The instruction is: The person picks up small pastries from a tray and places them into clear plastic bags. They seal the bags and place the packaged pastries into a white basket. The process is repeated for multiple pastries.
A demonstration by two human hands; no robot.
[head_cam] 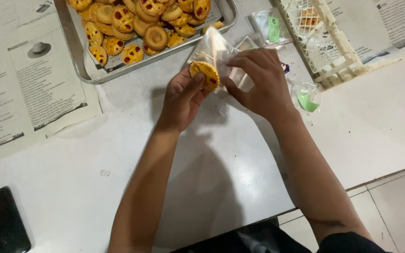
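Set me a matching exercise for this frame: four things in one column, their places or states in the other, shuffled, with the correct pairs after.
Things:
1. cookie
2. clear bag
3. metal tray
4. black phone

Places or states:
A. lies at the table's near left corner
B. pinched in the left hand
C. stands at the far side, heaped with jam cookies
D. held open by the right hand

Pairs: 1-B, 2-D, 3-C, 4-A
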